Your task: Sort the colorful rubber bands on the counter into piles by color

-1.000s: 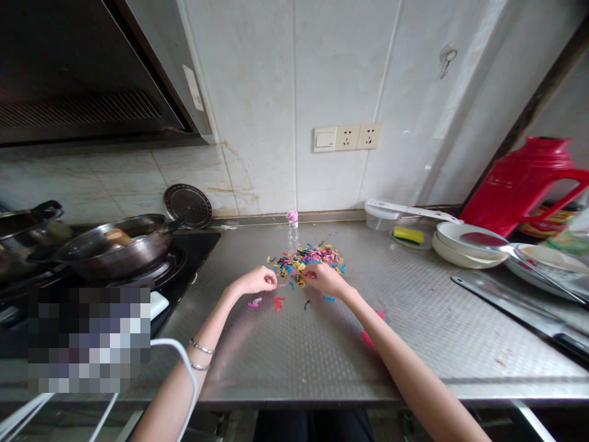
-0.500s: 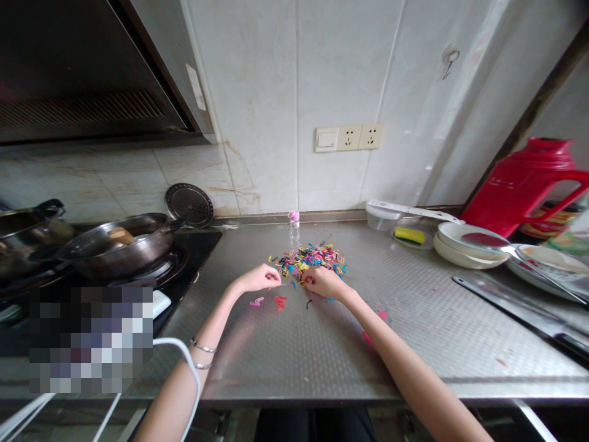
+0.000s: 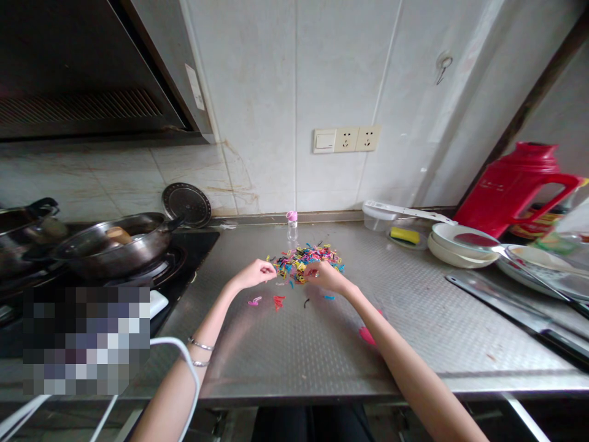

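Note:
A heap of small rubber bands (image 3: pixel 294 263) in many colours lies on the steel counter (image 3: pixel 285 350). My left hand (image 3: pixel 254 275) hovers at the heap's left edge, thumb and fingers pinched together; anything between them is too small to make out. At the heap's front right, my right hand (image 3: pixel 326 277) is also pinched, its fingertips among the bands, and I cannot make out what they grip. Nearer me lie small sorted groups: pink-purple bands (image 3: pixel 254 301), red bands (image 3: pixel 278 302), a black band (image 3: pixel 307 303) and a blue band (image 3: pixel 328 298).
Behind the heap stands a small pink-capped bottle (image 3: pixel 292 224). A pink item (image 3: pixel 368 334) lies partly under my right forearm. To the right are a yellow sponge (image 3: pixel 405 236), stacked bowls (image 3: pixel 460 255), a cleaver (image 3: pixel 488 301) and a red thermos (image 3: pixel 515 190). A pan (image 3: pixel 115 245) sits left.
My right hand has shifted slightly up, and the blue band in front of it shows more fully. My left hand has lifted a little, still pinched. The view has turned slightly.

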Demonstrator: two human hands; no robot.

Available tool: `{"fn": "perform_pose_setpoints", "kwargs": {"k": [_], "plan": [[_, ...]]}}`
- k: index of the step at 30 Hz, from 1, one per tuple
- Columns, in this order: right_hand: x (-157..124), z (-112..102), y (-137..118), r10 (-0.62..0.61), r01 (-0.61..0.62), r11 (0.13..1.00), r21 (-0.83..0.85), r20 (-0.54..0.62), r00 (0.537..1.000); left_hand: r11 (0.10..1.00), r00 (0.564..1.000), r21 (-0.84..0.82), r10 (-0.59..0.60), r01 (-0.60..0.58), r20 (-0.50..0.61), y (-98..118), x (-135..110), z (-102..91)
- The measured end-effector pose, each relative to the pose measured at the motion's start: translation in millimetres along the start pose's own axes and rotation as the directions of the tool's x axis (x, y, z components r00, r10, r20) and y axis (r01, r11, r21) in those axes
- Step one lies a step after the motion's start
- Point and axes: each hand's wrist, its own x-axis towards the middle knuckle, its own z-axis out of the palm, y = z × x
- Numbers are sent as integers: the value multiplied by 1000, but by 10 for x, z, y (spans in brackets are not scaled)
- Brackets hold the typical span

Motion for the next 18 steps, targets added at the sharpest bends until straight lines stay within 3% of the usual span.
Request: {"fn": "perform_pose_setpoints", "kwargs": {"k": [5,9,14,18], "plan": [[-45,-311,19,52,-49,998,49,-62,997,1000,1000,-28,11,-11,-17,-72,26,9],[-278,-552,140,108,-98,990,97,-104,989,1000,999,-15,20,-20,-26,-116,48,30],[-709,-692,334,300,-297,947,125,-2,954,999,999,13,37,-37,-31,-138,72,79],[-934,-686,428,355,-358,931,77,51,933,999,999,28,31,-30,-37,-163,90,125]]}}
